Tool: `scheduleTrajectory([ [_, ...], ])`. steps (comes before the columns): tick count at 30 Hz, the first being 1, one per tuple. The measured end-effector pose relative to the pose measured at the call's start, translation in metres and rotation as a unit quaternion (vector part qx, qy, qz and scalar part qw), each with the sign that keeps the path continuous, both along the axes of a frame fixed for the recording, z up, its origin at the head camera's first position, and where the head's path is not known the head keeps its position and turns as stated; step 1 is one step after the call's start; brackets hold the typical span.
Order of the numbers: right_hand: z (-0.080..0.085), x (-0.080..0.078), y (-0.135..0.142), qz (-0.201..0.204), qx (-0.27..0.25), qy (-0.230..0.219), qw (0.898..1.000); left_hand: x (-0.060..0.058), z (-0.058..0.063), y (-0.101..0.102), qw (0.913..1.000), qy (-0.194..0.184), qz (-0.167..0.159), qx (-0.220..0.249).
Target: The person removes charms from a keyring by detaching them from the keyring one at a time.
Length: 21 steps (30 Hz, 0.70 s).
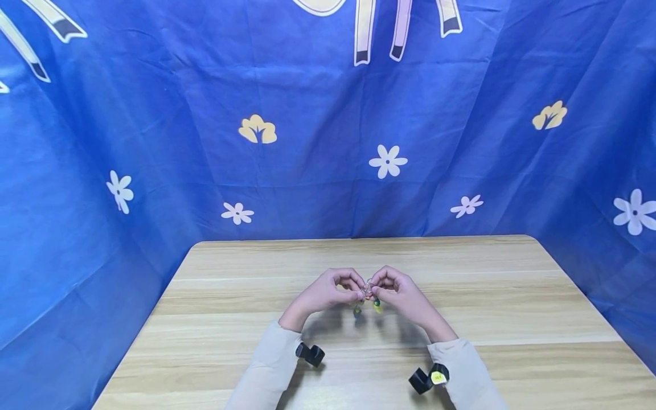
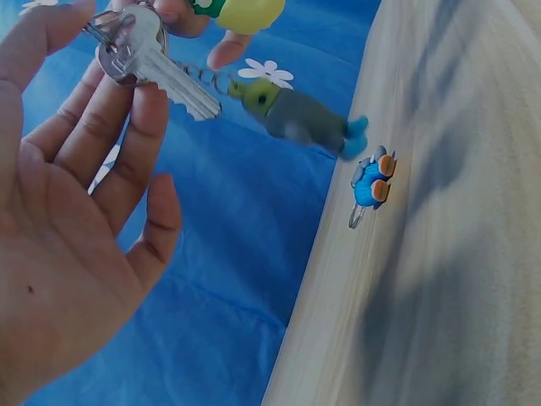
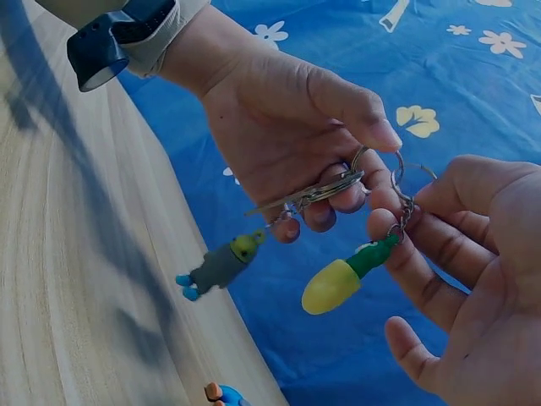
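Note:
Over the middle of the table [image 1: 246, 319], both hands meet fingertip to fingertip. My left hand [image 1: 326, 291] holds several silver keys [image 2: 156, 59] on a ring between thumb and fingers. From them dangles a keychain figure [image 3: 224, 264] with a yellow-green head, grey body and blue feet. My right hand [image 1: 407, 296] pinches a thin metal ring [image 3: 420, 168] with a short chain, from which a green-and-yellow charm [image 3: 331, 286] hangs. The two rings touch or overlap between the fingertips; whether they are linked I cannot tell.
A blue keychain figure [image 2: 373, 179] with orange feet and a metal loop lies on the table below the hands. A blue cloth [image 1: 318, 199] with white flowers stands behind the table and along its sides. Black cameras [image 1: 310, 354] sit on both wrists.

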State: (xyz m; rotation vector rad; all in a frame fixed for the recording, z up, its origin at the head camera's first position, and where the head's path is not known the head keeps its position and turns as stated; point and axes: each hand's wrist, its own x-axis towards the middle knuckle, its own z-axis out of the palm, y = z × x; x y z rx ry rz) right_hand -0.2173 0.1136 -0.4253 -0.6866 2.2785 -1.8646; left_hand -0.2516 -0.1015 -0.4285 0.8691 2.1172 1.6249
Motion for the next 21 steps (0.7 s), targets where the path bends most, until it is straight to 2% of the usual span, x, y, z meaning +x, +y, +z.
scheduleTrajectory([
  [8,-0.001,0.0013,-0.0019,-0.004,0.014,0.015,1.0,0.0001,0.0004,-0.0001,0.9999,0.001,0.009,-0.01],
  [15,-0.0018,0.0004,-0.0014,0.004,0.009,-0.006,1.0,0.0009,-0.0003,-0.0009,0.9995,0.019,-0.022,-0.014],
  [21,-0.0006,0.0002,-0.0006,-0.002,0.005,-0.027,1.0,-0.0002,-0.0014,-0.0031,0.999,0.031,-0.031,-0.012],
])
